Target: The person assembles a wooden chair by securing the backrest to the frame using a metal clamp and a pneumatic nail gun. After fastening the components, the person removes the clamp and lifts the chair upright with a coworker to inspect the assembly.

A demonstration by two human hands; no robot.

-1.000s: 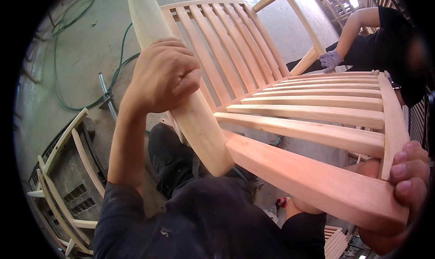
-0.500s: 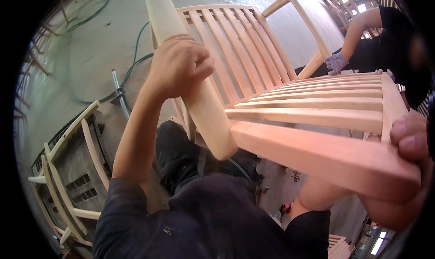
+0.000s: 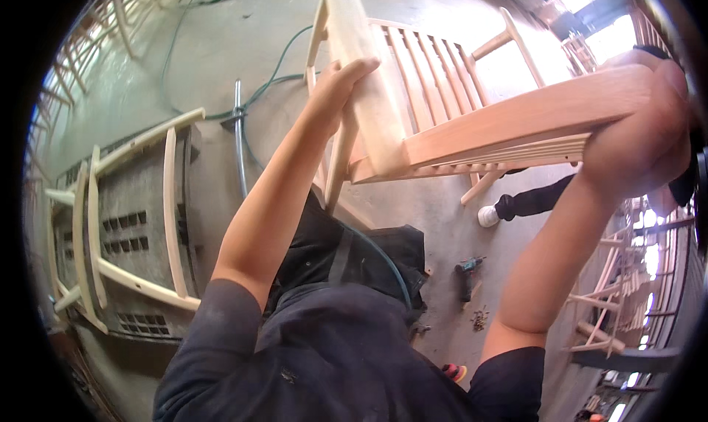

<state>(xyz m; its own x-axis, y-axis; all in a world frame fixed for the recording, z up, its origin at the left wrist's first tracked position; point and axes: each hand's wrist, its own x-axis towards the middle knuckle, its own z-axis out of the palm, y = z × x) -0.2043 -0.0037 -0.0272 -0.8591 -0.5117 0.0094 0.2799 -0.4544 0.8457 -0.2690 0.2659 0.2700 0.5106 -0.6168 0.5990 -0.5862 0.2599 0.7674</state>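
Observation:
A pale wooden chair with slats (image 3: 435, 79) is tilted in front of me. My left hand (image 3: 344, 86) grips its broad, flat armrest (image 3: 385, 138), thumb across the top and the other fingers hidden beneath. My right hand (image 3: 640, 138) is wrapped around the far right end of a thick pinkish post (image 3: 516, 123), raised and close to the camera. That post meets the armrest's near end. Below it, more slats (image 3: 509, 155) show nearly edge-on. A chair leg (image 3: 341, 160) drops beside my left forearm.
On the floor lie a cordless drill (image 3: 466, 278) and a small pile of screws (image 3: 479, 320). At left, a chair frame (image 3: 171, 208) rests on a grey stand. A metal bar clamp (image 3: 239, 138) and green hose (image 3: 284, 68) are beyond. Another person's shoe (image 3: 488, 216) shows under the chair.
My right hand has lifted its end of the post, tilting the chair so its near slats turn edge-on. The left hand stays on the armrest. The other person's gloved hand is no longer visible.

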